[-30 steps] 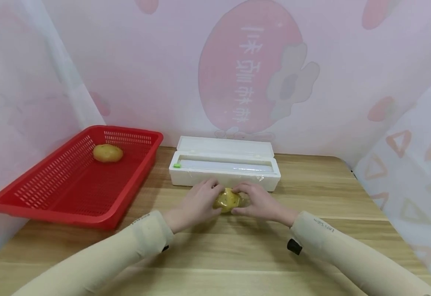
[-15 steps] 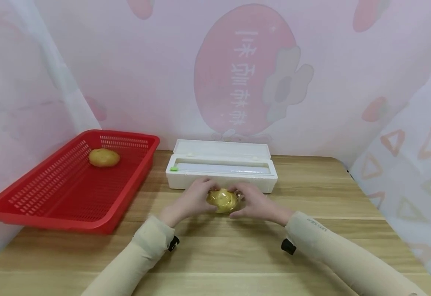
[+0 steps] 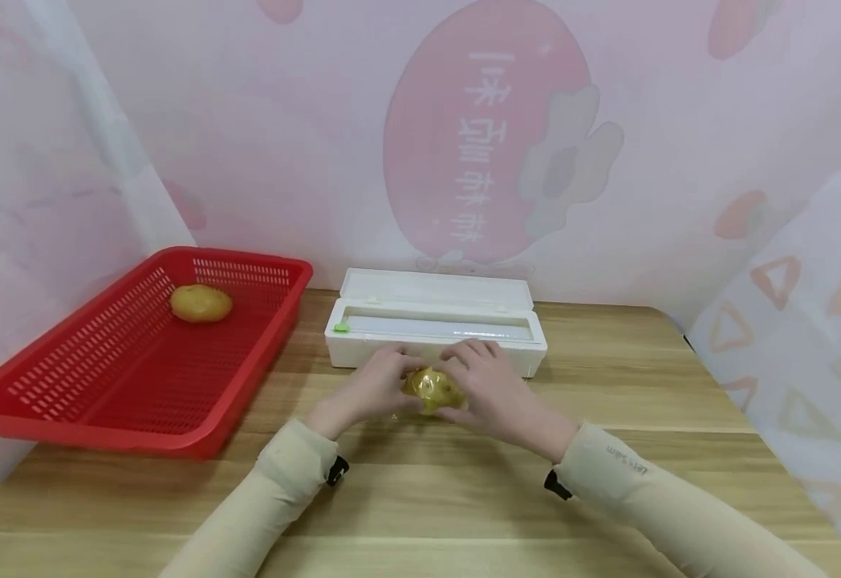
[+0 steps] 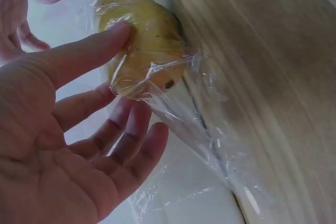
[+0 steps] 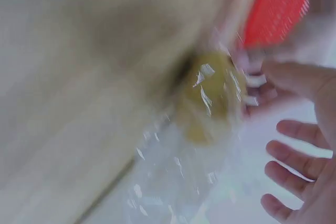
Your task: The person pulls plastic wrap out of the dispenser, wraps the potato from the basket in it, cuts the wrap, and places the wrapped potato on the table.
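A yellow potato [image 3: 435, 391] in clear plastic film sits between my two hands, just in front of a white box. My left hand [image 3: 375, 385] holds its left side; in the left wrist view the thumb presses on the film-covered potato [image 4: 149, 40], with the fingers on the other side. Loose clear film [image 4: 210, 145] trails off its end. My right hand [image 3: 494, 397] is close by on the right, partly covering the potato in the head view. The right wrist view, blurred, shows the right hand's fingers [image 5: 286, 153] spread and apart from the potato.
The long white box [image 3: 435, 353] stands behind the hands, its lid [image 3: 435, 287] raised, with a film roll [image 3: 428, 326] and a green slider [image 3: 341, 327] inside. A red basket [image 3: 207, 440] on the left holds another potato [image 3: 201, 303]. A printed curtain hangs behind the wooden table [image 3: 644, 385].
My right hand has shifted up and toward the potato's near right side, its fingers now off the film end. The left hand keeps its hold. The head view has shifted slightly.
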